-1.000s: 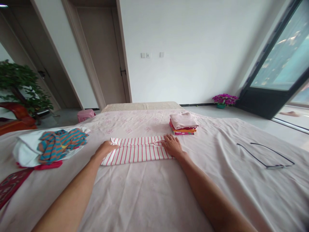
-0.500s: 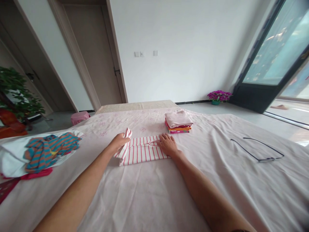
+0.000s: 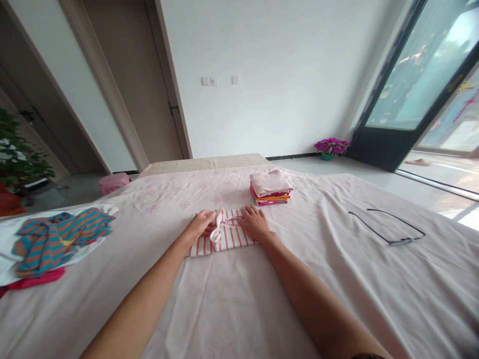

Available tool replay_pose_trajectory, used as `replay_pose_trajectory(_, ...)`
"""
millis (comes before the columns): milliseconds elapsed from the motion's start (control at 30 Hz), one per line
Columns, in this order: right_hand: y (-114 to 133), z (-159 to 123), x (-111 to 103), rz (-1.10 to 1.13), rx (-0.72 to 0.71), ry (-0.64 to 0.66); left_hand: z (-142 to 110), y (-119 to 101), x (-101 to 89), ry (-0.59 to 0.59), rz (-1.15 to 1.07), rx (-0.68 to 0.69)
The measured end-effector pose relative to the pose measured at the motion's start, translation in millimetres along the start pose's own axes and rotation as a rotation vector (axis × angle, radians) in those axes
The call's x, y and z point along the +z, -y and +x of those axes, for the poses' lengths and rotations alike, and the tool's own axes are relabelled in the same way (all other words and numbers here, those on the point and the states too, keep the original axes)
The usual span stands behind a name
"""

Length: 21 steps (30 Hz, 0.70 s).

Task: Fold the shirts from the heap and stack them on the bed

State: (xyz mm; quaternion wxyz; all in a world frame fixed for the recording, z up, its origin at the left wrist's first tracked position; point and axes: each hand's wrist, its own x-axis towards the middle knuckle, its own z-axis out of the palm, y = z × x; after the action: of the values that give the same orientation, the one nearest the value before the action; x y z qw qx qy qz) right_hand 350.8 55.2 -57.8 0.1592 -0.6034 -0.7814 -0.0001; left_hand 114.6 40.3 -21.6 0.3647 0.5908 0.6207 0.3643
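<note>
A white garment with red stripes (image 3: 234, 239), probably a shirt, lies folded in a flat bundle on the bed sheet in front of me. At its left part, my left hand (image 3: 201, 225) has its fingers closed on a turned-over flap, which stands up in a small curl. My right hand (image 3: 255, 223) rests palm down on the right end of the garment, fingers stretched out and partly covering the neckline. Just beyond that hand sits a stack of folded clothes (image 3: 270, 183), pale pink on top with red, orange and bright pink layers below.
Loose clothes (image 3: 62, 239), among them a blue-and-orange striped piece, are heaped at the left on the pale pink sheet (image 3: 310, 299). Eyeglasses (image 3: 406, 241) lie unfolded to the right. Beyond the bed stand a pink stool (image 3: 114, 183) and potted purple flowers (image 3: 331, 146).
My left hand has moved right, carrying the garment's left flap inward over the bundle. My right hand stays pressed on the right end. The view has shifted slightly to the right.
</note>
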Motion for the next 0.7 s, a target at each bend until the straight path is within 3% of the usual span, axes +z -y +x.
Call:
replay_pose_trajectory(133,-0.2,0.0,0.5,-0.002,-0.004,0.003,-10.7,1.8,-6.4,-0.100,0.039,0.082)
replay_pose_trajectory(233,0.2,-0.1,0.3,-0.005,-0.002,0.013,-19.5,6.2,-4.0,-0.165,0.330,0.334)
replay_pose_trajectory(333,1.4,-0.3,-0.1,-0.007,0.005,0.015,-26.0,13.7,11.4,-0.100,0.632,0.525)
replay_pose_trajectory(533,2.5,-0.9,1.0,-0.007,0.008,0.026,-25.4,25.4,38.8,-0.022,0.770,0.443)
replay_pose_trajectory(633,-1.9,0.3,2.4,0.043,0.021,0.043,-20.1,25.9,30.4,-0.040,0.722,0.442)
replay_pose_trajectory(700,-8.3,2.1,1.8,0.153,0.011,0.038,-15.5,27.4,16.7,-0.152,0.684,0.374)
